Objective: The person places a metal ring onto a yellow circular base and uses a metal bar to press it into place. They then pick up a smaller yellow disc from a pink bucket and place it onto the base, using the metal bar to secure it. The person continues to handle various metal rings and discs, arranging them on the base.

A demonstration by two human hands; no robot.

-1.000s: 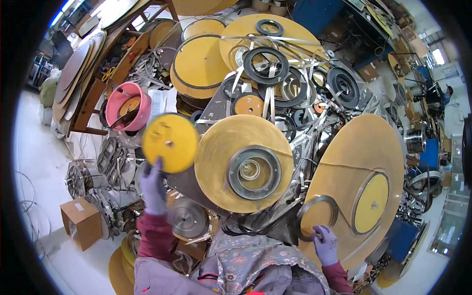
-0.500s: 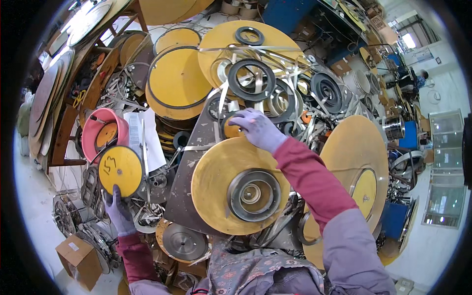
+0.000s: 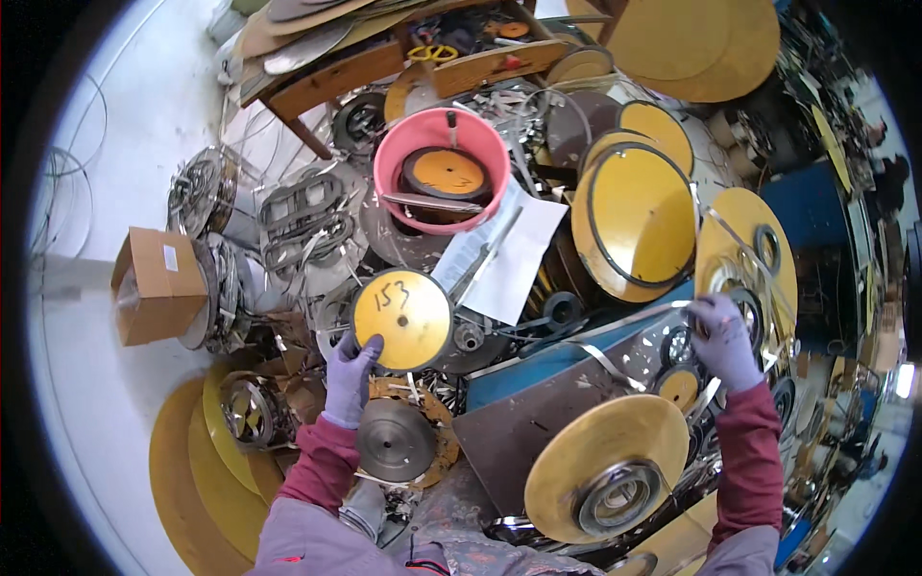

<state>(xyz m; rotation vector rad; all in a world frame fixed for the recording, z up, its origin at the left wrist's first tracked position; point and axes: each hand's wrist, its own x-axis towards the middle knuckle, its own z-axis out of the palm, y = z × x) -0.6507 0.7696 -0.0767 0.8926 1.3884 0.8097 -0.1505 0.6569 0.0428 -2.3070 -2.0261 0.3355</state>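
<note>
**Yellow disc held out over a crowded metalwork bench**

Yellow and round, a flat disc (image 3: 401, 320) with handwriting on its face is gripped at its lower left rim by the gloved left hand (image 3: 351, 374), fingers closed on the edge so the marked face stays up and readable. It is held just below a pink bucket (image 3: 441, 170). The right hand (image 3: 722, 338), also gloved, is pinched shut on a thin metal strip (image 3: 615, 326) that runs across the bench (image 3: 538, 422). Inside the pink bucket, an orange disc in a dark ring and a metal bar are seen. A brown cardboard box (image 3: 154, 285) lies on the floor at the left; its contents cannot be told.
</note>
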